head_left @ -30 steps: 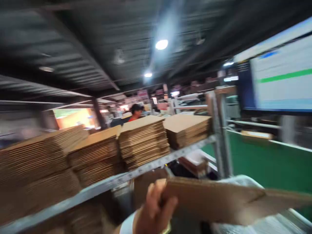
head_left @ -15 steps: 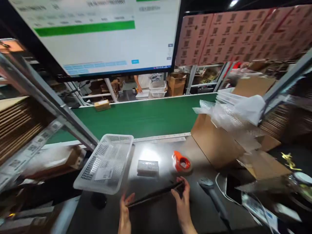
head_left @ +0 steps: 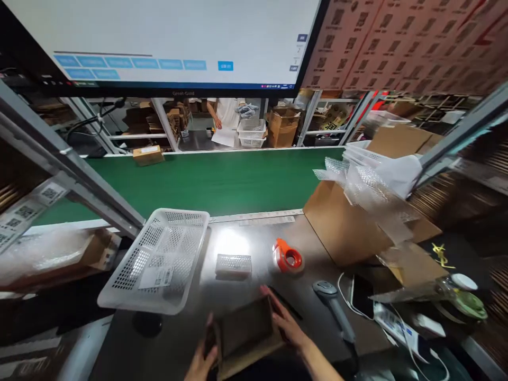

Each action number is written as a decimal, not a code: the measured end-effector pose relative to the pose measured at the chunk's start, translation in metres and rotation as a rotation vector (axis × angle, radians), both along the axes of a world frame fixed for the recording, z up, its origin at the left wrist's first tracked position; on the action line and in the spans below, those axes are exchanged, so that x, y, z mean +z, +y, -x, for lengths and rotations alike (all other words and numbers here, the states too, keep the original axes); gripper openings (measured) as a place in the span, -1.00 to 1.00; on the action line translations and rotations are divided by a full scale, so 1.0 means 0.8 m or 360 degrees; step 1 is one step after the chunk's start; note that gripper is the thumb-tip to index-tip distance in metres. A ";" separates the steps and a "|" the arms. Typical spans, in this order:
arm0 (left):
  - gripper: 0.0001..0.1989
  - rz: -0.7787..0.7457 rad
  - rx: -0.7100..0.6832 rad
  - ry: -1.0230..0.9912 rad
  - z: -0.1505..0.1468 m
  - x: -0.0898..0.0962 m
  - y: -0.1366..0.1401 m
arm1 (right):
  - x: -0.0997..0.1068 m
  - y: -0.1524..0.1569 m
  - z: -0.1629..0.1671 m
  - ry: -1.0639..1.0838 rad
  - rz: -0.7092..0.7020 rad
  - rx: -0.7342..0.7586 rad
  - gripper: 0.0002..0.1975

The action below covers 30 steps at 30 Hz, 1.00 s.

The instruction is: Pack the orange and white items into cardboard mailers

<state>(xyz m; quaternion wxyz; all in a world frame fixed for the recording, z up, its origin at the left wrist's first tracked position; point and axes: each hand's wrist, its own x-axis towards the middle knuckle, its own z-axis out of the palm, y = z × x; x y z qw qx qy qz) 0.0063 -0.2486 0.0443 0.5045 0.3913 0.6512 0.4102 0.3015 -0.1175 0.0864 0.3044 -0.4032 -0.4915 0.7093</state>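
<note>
Your left hand and right hand clamp the cardboard box from opposite sides, squaring it open. The tape dispenser sits at one o'clock on the worktop, within reach.

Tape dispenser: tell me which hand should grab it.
Right. The right hand on the cardboard box lies nearer the orange tape dispenser; the left hand is farther, across the box.

No lettering is legible — the monitor text is too blurred.
</note>
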 end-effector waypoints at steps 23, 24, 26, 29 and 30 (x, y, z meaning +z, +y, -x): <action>-0.13 -0.0092 -0.0514 0.0435 0.027 0.077 0.002 | 0.065 0.035 -0.064 -0.0724 -0.1229 0.1147 -0.11; -0.25 -0.0065 -0.0397 0.0332 0.021 0.077 0.007 | 0.062 0.031 -0.057 -0.0748 -0.1175 0.1041 -0.25; -0.53 -0.0078 -0.0137 0.0257 0.006 0.077 0.019 | 0.046 0.021 -0.040 -0.0825 -0.1162 0.0818 -0.58; -0.48 -0.0114 0.0164 0.0323 -0.017 0.077 0.031 | 0.011 0.006 -0.023 -0.0909 -0.1382 0.0473 -0.74; -0.47 -0.0133 0.0216 0.0345 -0.022 0.078 0.033 | 0.000 0.003 -0.022 -0.0890 -0.1475 0.0399 -0.76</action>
